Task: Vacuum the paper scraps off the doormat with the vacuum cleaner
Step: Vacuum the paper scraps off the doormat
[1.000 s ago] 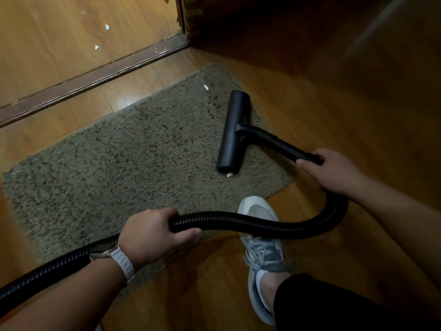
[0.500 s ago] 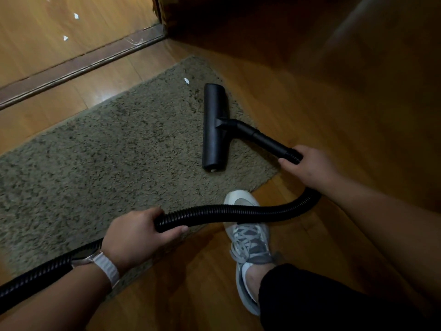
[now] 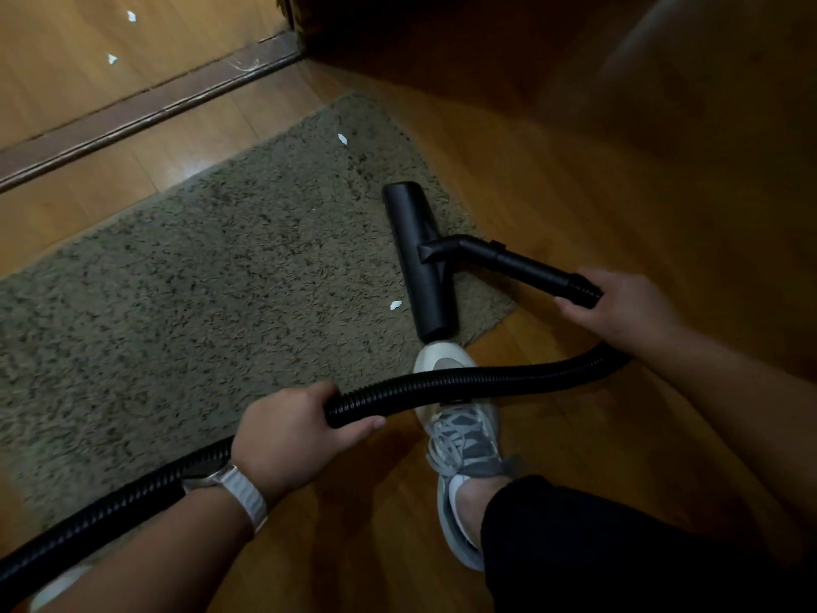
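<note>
Right hand [image 3: 619, 307] grips the near end of the black wand [image 3: 530, 269], with the floor nozzle [image 3: 418, 258] lying flat along the doormat [image 3: 199, 280]'s right edge. One white paper scrap [image 3: 395, 305] sits just left of the nozzle's near end. Another scrap [image 3: 342, 138] lies farther up the mat, towards its far right corner. Left hand [image 3: 287, 431] is wrapped round the ribbed hose [image 3: 464, 384], which loops across the toe of a grey sneaker [image 3: 464, 435] at the mat's near edge. There's a white watch strap [image 3: 243, 493] on that wrist. Far left, beyond the dark threshold strip [image 3: 146, 104], two more scraps [image 3: 112, 59] lie on the wooden floor.
</note>
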